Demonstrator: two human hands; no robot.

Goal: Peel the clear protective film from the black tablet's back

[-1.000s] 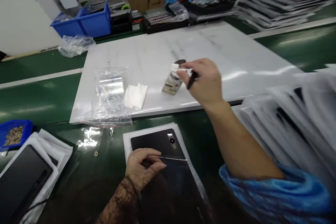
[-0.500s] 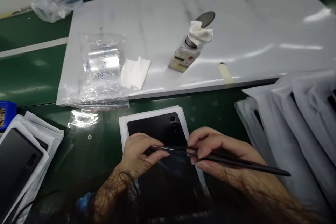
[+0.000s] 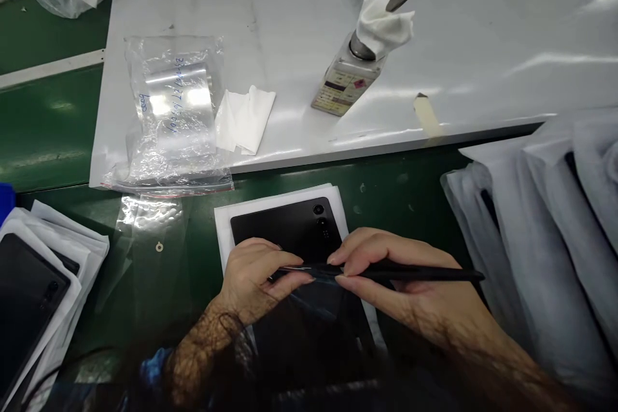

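Observation:
My left hand (image 3: 261, 273) is closed in a pinch over a black tablet (image 3: 275, 225). Between its thumb and fingertips is a thin piece with a shiny edge, too small to make out. My right hand (image 3: 400, 270) grips slim black tweezers (image 3: 434, 272), held nearly level, with their tip reaching toward the left fingertips. Whether the tip touches the thin piece I cannot tell. Beneath both hands the tablet lies back up on a white sleeve (image 3: 223, 232), its camera lenses at the upper right. Its lower part is dark and partly covered by my hands.
Left, another tablet (image 3: 29, 302) lies on white sleeves. White padded sleeves (image 3: 545, 219) stand in a row at right. On the pale board (image 3: 270, 13) are a clear zip bag (image 3: 178, 109), a folded wipe (image 3: 246, 119) and a dispenser bottle (image 3: 345, 80). A small ring (image 3: 159, 246) lies on the green mat.
My right hand has shifted left, bringing the tweezers closer to my left fingers and turning them more level. My left hand keeps its pinch. The view has moved slightly.

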